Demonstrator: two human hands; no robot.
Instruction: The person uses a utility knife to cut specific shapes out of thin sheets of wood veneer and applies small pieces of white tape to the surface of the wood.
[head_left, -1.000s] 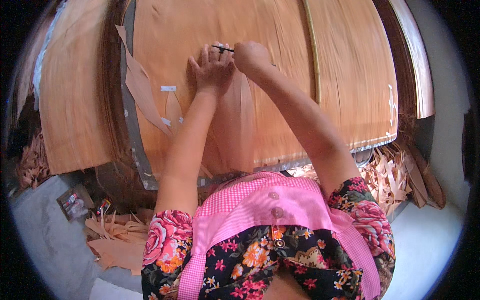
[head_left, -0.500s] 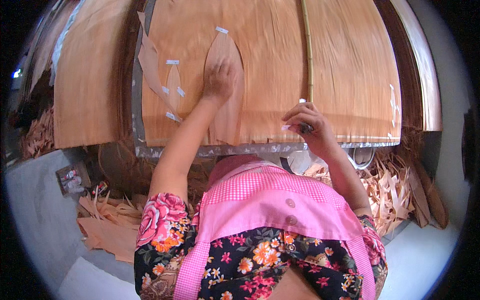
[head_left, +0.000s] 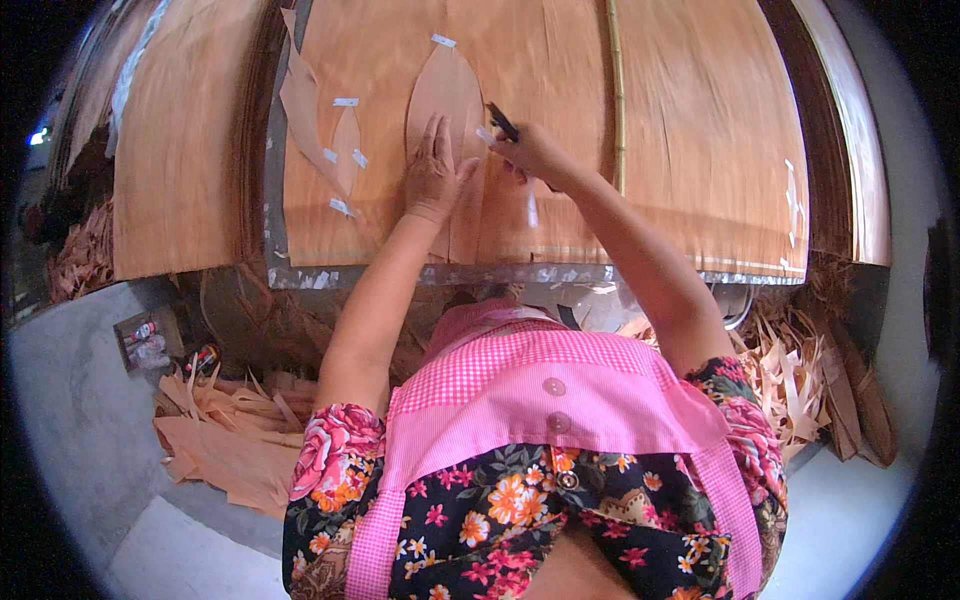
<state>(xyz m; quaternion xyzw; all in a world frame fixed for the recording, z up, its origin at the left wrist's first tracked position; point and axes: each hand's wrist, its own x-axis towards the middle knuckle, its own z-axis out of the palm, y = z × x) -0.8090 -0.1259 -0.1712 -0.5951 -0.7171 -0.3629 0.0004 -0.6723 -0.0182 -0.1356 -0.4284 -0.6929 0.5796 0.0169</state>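
A large sheet of wood veneer [head_left: 540, 60] covers the table. Set in it is a pointed, leaf-shaped veneer piece [head_left: 445, 85], with a strip of white tape [head_left: 443, 41] across its tip. My left hand [head_left: 436, 170] lies on this piece, fingers stretched out and thumb apart. At the piece's right edge, my right hand [head_left: 530, 158] grips a slim black tool [head_left: 502, 121], its exact kind unclear. A small bit of white tape [head_left: 486, 135] sits at those fingertips. Another whitish strip [head_left: 532, 205] shows, blurred, below the same hand.
Left of my hands, a narrow leaf-shaped patch [head_left: 347, 140] is taped down beside a ragged veneer strip [head_left: 300, 95]. A bamboo stick [head_left: 617, 100] lies lengthwise on the sheet. More veneer stacks [head_left: 185, 150] flank the table. Scraps [head_left: 230, 450] heap below its front edge.
My right hand has moved left and farther forward, from near the bamboo stick to the leaf-shaped piece. My left hand has flattened and slid slightly nearer on it.
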